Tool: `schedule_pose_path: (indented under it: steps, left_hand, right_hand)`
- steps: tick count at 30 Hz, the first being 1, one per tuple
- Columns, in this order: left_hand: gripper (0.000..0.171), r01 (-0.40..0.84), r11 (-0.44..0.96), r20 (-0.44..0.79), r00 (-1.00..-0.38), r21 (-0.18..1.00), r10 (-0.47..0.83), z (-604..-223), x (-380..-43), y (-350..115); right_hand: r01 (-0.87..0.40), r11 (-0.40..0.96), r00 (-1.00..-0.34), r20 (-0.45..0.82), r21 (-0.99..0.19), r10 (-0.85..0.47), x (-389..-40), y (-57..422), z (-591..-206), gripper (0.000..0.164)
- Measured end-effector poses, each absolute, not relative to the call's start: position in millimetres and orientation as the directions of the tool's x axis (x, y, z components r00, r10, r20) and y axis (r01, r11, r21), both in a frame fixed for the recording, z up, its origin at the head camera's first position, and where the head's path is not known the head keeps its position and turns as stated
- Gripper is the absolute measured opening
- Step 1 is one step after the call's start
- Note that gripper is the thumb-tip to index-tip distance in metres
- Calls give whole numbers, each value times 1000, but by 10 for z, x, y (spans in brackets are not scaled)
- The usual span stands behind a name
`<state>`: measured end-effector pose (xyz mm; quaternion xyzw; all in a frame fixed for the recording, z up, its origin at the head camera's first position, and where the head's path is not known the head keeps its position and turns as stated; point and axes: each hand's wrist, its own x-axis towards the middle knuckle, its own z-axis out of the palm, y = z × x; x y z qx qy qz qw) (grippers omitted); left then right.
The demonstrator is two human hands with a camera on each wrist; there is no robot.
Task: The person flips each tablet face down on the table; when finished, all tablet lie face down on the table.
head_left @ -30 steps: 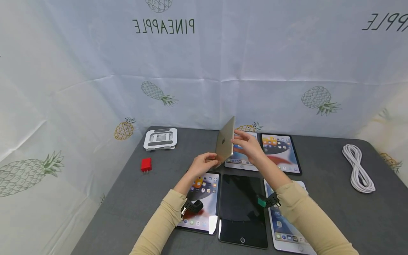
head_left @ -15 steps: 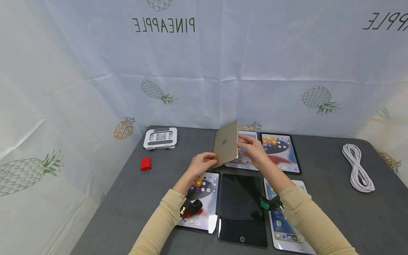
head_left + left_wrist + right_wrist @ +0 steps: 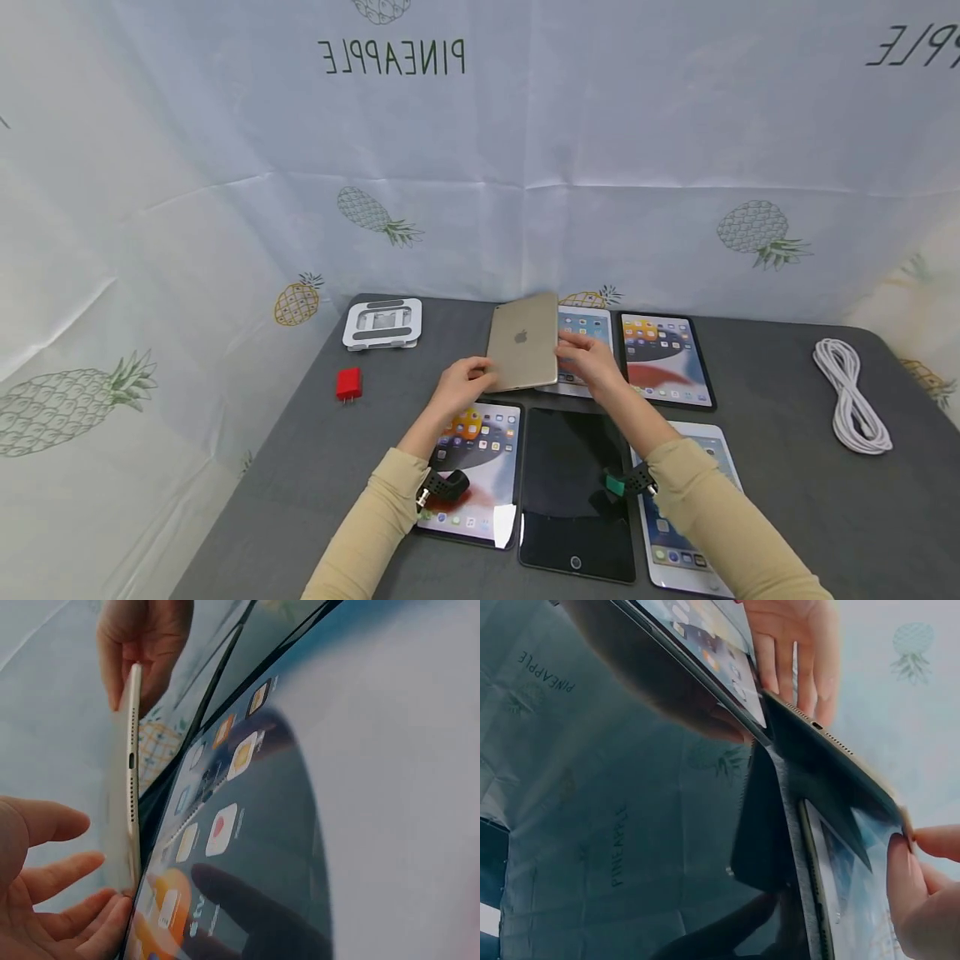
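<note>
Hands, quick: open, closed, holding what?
Left hand: open, touching the gold tablet near its lower left corner.
Right hand: closed, pinching that tablet's right edge.

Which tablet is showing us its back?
The gold tablet pinched by the right hand: its apple-marked back faces the head camera. The other five tablets lie with their screens up.

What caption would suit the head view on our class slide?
A gold rectangular tablet, tilted over a dark grey table, is pinched by the right hand and touched by the left hand.
</note>
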<state>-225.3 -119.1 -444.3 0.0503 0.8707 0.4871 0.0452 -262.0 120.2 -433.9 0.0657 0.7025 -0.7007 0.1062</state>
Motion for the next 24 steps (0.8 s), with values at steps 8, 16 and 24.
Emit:
schedule_pose_path:
  steps: [8,16,24]
  left_hand:
    - [35,27,517,-28,-995,855,97,-4454,-2233,-1280]
    - [36,16,533,-10,-999,846,46,-4433,-2216,-1353]
    - [35,4,553,1,-1000,833,5,-4448,-2228,-1437]
  right_hand:
    - [224,66,-972,-228,-972,-56,-2610,1119,-4401,48]
    - [224,161,-967,-240,-961,-88,-2602,996,-4425,48]
    - [194,200,-968,-221,-960,-122,-2593,836,-4400,48]
